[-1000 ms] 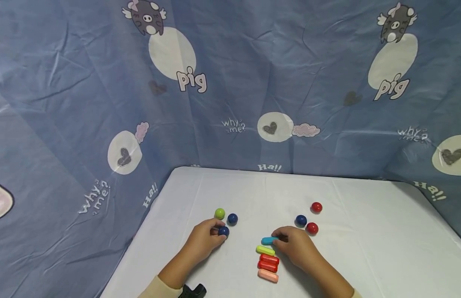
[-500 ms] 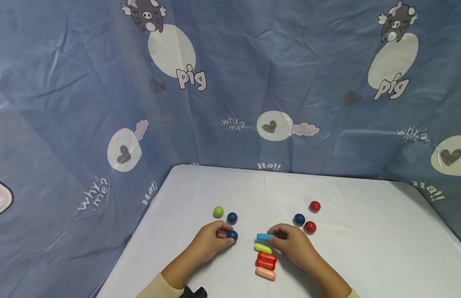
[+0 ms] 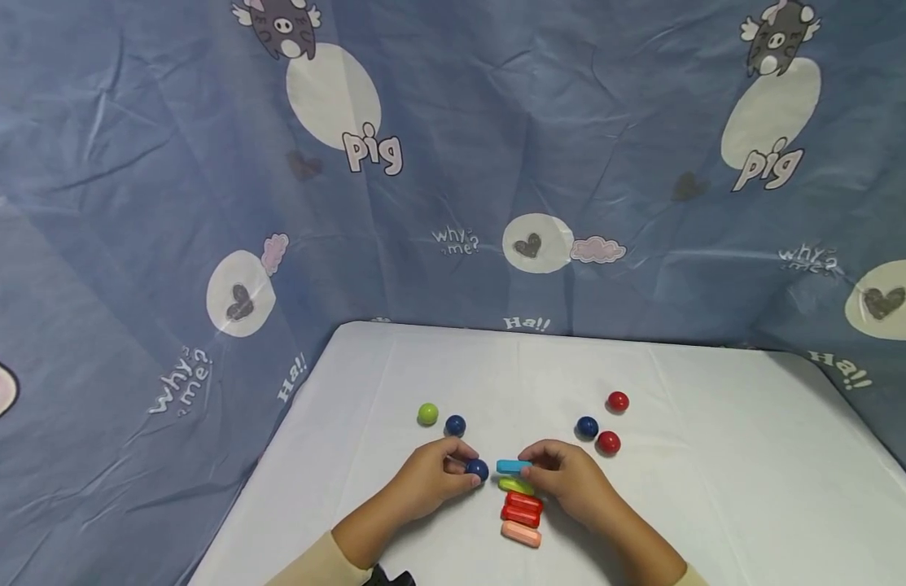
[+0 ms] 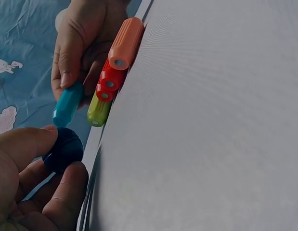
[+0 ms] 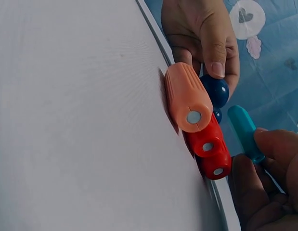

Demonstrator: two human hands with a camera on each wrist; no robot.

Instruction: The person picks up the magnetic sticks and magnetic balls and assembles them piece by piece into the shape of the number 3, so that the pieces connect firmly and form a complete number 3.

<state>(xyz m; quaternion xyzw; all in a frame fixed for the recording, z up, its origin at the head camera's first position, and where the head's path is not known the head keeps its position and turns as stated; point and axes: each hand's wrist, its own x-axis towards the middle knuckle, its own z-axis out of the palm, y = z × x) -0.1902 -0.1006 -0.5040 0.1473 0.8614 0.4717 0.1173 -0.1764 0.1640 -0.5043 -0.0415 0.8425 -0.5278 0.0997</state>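
Observation:
My left hand [image 3: 438, 480] pinches a dark blue ball [image 3: 478, 470] between thumb and fingers. Facing it, my right hand [image 3: 570, 480] pinches a light blue magnetic rod [image 3: 509, 466] by its right end. The rod's free end points at the ball, and a small gap shows between them in the head view. Just in front of this rod lie a yellow-green rod [image 3: 516, 486], two red rods [image 3: 524, 502] side by side, and a peach rod [image 3: 521, 534]. Silvery discs show in the ends of the peach rod [image 5: 189, 98] and red rods in the right wrist view.
Behind my left hand sit a green ball [image 3: 427, 414] and another dark blue ball [image 3: 456, 426]. Beyond my right hand are a blue ball [image 3: 588, 428] and two red balls [image 3: 609, 443]. A blue printed cloth [image 3: 453, 163] hangs behind the white table [image 3: 702, 439].
My left hand has carried the dark blue ball to the right, close to the light blue rod. My right hand has moved slightly left with the rod.

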